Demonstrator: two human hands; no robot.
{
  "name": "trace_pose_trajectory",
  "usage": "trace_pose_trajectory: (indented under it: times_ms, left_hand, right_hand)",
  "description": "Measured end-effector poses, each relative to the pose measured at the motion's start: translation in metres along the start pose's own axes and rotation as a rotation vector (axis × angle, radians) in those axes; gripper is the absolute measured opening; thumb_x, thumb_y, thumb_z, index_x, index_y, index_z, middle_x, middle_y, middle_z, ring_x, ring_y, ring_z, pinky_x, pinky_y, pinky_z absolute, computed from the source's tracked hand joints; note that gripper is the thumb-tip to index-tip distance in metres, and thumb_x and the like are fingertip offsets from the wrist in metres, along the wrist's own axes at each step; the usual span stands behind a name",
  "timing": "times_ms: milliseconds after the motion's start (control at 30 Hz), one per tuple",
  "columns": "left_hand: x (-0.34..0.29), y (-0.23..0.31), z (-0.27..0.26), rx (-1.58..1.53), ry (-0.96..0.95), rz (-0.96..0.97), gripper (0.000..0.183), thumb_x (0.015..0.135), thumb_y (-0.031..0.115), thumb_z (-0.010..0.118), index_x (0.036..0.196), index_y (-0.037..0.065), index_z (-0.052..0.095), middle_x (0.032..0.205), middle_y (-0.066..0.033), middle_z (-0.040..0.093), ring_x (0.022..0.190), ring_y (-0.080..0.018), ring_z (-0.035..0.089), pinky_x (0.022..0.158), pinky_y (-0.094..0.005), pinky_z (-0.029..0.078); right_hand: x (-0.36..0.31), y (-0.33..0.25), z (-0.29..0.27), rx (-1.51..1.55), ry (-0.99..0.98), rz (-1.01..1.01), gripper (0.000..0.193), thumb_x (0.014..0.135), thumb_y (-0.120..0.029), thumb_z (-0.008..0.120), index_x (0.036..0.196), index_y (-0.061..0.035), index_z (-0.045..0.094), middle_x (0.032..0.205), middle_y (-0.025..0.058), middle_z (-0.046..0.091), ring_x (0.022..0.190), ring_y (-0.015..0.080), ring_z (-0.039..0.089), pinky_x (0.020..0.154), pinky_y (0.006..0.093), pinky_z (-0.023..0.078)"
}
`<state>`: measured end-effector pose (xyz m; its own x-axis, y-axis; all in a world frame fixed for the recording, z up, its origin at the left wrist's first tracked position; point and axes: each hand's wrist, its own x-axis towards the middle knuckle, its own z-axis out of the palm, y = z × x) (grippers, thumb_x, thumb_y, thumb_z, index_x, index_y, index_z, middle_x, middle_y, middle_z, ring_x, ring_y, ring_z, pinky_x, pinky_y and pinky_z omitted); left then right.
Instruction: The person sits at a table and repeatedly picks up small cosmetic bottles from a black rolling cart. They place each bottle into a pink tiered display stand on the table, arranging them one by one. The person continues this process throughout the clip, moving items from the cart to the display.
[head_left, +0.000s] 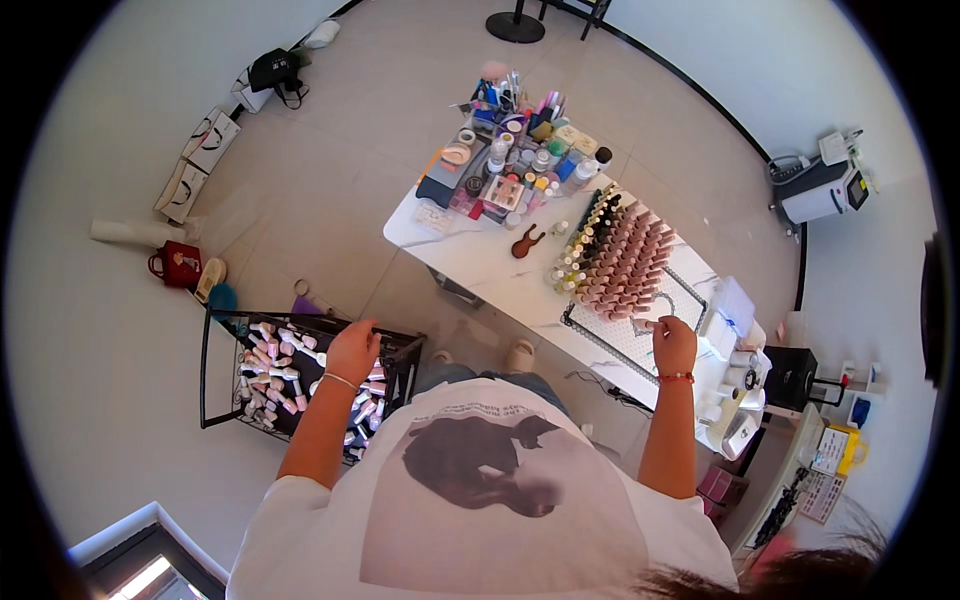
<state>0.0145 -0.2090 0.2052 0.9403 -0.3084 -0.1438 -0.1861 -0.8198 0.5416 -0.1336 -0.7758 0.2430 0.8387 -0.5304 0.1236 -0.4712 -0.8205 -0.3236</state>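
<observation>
Left hand over black cart edge; right hand at rack.

A white table carries a cluster of bottles and jars at its far end, a brown tool, a wire rack with rows of pink bottles, and white boxes. Beside it on the floor, a black cart holds loose pink and white bottles.

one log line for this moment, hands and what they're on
left hand reaching into black cart of small bottles | right hand at white pegboard rack, placing bottle | grip unclear
</observation>
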Motion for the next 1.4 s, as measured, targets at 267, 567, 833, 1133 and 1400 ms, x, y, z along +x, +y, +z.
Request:
trace_pose_trajectory:
  times_ms: [267, 567, 833, 1133, 1400]
  left_hand:
    - [-0.004, 0.026, 0.017, 0.001, -0.041, -0.061, 0.027, 0.088, 0.016, 0.065, 0.112, 0.004, 0.065, 0.09, -0.0156, 0.068, 0.086, -0.0347, 0.066, 0.077, -0.0448, 0.053]
    - [-0.032, 0.013, 0.029, -0.016, -0.012, -0.134, 0.025, 0.089, 0.016, 0.064, 0.111, 0.004, 0.066, 0.097, -0.018, 0.069, 0.09, -0.0361, 0.067, 0.081, -0.0449, 0.053]
    - [-0.045, 0.004, 0.04, -0.019, 0.025, -0.169, 0.023, 0.088, 0.016, 0.063, 0.108, 0.005, 0.067, 0.095, -0.0184, 0.07, 0.086, -0.0356, 0.068, 0.077, -0.0436, 0.054]
    - [-0.052, -0.006, 0.037, -0.023, -0.04, -0.242, 0.026, 0.087, 0.018, 0.063, 0.11, 0.006, 0.066, 0.096, -0.0192, 0.07, 0.089, -0.0369, 0.067, 0.08, -0.0457, 0.054]
    - [-0.079, -0.071, 0.028, -0.039, 0.108, -0.325, 0.021, 0.087, 0.017, 0.061, 0.104, 0.006, 0.068, 0.092, -0.0193, 0.07, 0.088, -0.0384, 0.068, 0.079, -0.0463, 0.053]
  right_hand:
    - [0.015, 0.016, 0.029, -0.033, -0.119, 0.077, 0.015, 0.079, -0.017, 0.074, 0.084, -0.0039, 0.068, 0.079, 0.0154, 0.071, 0.074, 0.0333, 0.07, 0.068, 0.0406, 0.055]
    - [0.029, 0.015, 0.039, -0.011, -0.24, 0.029, 0.018, 0.077, -0.02, 0.076, 0.084, -0.0059, 0.069, 0.079, 0.0159, 0.07, 0.078, 0.0363, 0.069, 0.07, 0.0452, 0.054]
    - [0.034, 0.022, 0.052, -0.074, -0.261, 0.007, 0.018, 0.079, -0.023, 0.075, 0.086, -0.0073, 0.069, 0.082, 0.0182, 0.07, 0.081, 0.0382, 0.068, 0.073, 0.0482, 0.054]
    - [0.035, 0.011, 0.044, -0.087, -0.298, 0.023, 0.019, 0.081, -0.024, 0.073, 0.095, -0.0113, 0.072, 0.087, 0.0163, 0.071, 0.085, 0.037, 0.069, 0.075, 0.0484, 0.055]
    - [0.039, -0.008, 0.035, -0.114, -0.159, -0.064, 0.017, 0.084, -0.023, 0.07, 0.087, -0.0068, 0.07, 0.074, 0.0169, 0.07, 0.069, 0.035, 0.069, 0.065, 0.0451, 0.054]
